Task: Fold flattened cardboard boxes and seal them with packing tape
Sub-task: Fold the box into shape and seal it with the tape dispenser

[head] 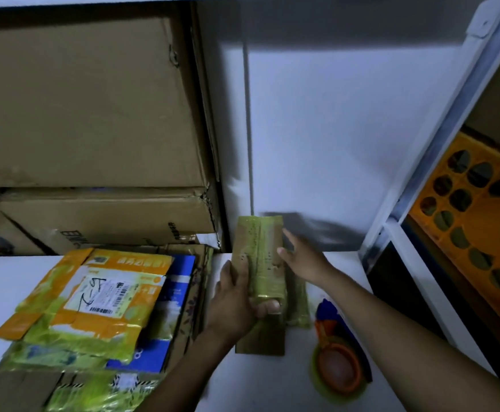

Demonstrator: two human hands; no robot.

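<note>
A small flattened cardboard box (259, 257), brown with yellow-green tape over it, is held above the white table (272, 382). My left hand (236, 298) grips it from the left, thumb wrapped under its lower edge. My right hand (302, 260) touches its right edge with straight fingers. A tape dispenser (336, 352), blue and orange with a yellowish tape roll, lies on the table to the right, under my right forearm.
A stack of flattened boxes (94, 307), orange, green and blue, lies on the table's left side. Large brown cartons (88, 114) are stacked behind it. A white shelf post (438, 138) and an orange crate (480, 221) stand at the right.
</note>
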